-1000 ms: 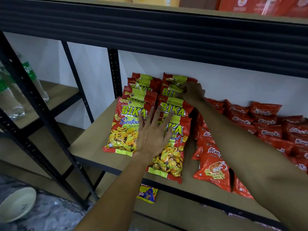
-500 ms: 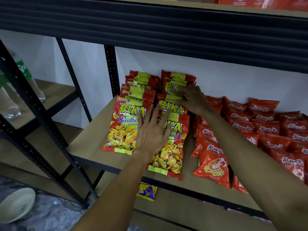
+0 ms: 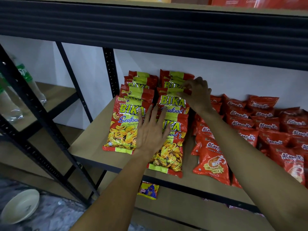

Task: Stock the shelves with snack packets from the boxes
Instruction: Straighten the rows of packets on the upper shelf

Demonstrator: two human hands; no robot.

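Two overlapping rows of red and yellow-green Bika seafood packets lie on the wooden shelf (image 3: 90,135). My left hand (image 3: 152,130) lies flat with spread fingers across the front left packet (image 3: 122,129) and the front right packet (image 3: 168,155). My right hand (image 3: 197,93) reaches further back. Its fingertips pinch the top edge of the second packet (image 3: 173,101) in the right row. More Bika packets (image 3: 141,79) are stacked behind, against the white wall.
Orange-red Alang-Ke prawn cracker packets (image 3: 215,159) fill the shelf to the right. A black upright post (image 3: 109,70) stands at the shelf's back left. A small yellow packet (image 3: 148,190) lies on the shelf below. A white bowl (image 3: 20,205) sits on the floor at left.
My right hand has shifted slightly along the top of the right row of Bika packets. My left hand stays flat on the front packets.
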